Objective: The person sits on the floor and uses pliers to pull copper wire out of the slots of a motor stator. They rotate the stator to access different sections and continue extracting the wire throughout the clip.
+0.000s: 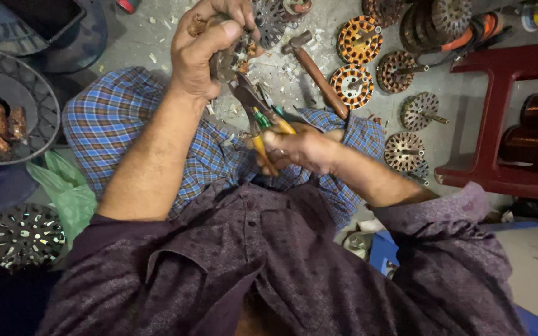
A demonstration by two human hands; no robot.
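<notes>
Left hand (pixel 210 46), top centre of frame, is clenched around a small metal stator part (pixel 235 62). Right hand (pixel 300 149), mid-frame, grips the yellow-handled pliers (pixel 263 121), nose at the part. Part judged stiff, fairly heavy, sharp-edged with brittle wire; best held by its outer rim. Hammer (pixel 316 74) lies on the floor.

Left hand (pixel 210 46) raised, clenched; right hand (pixel 300 149) fisted lower.
</notes>
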